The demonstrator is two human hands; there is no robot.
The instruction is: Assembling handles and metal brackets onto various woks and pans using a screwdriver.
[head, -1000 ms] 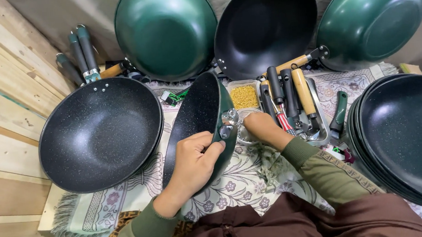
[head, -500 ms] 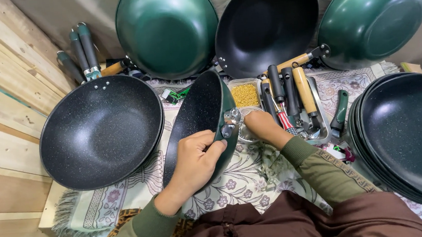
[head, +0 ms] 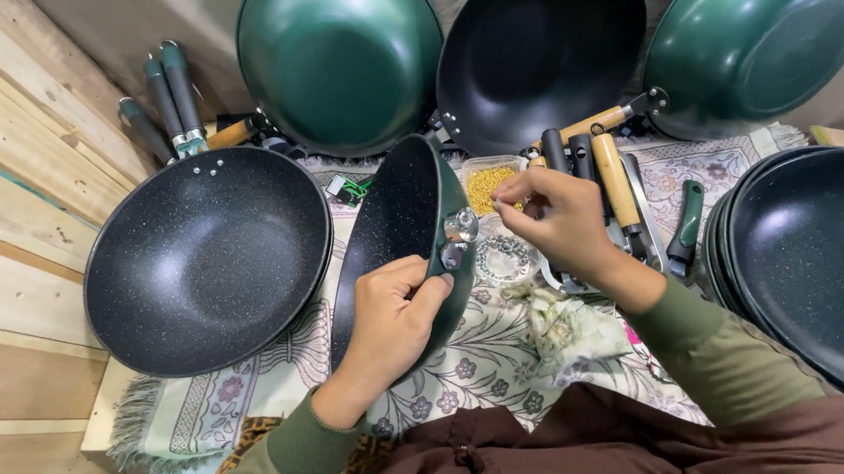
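Head view, looking down at a person seated before a patterned cloth (head: pixel 254 401) crowded with cookware. The left hand (head: pixel 393 314) is clamped on the rim of a wok (head: pixel 397 234), thumb inside and fingers behind, holding it tipped up on edge at the centre of the cloth. Held this way, the rim's metal bracket (head: pixel 457 239) faces the right hand. The wok is green outside, with a dark speckled non-stick lining. The right hand (head: pixel 561 221) hovers just beside the bracket, fingertips pinched together as if on a small part; what they hold is too small to tell. Below it sit a pile of silver washers (head: pixel 504 256) and a tray of small yellow pieces (head: pixel 483 187), within easy reach. Wooden and black handles (head: pixel 613 177) lie near. A finished pan (head: pixel 208 259) rests to the left, a stack of pans (head: pixel 821 266) to the right, and three woks lean against the back.
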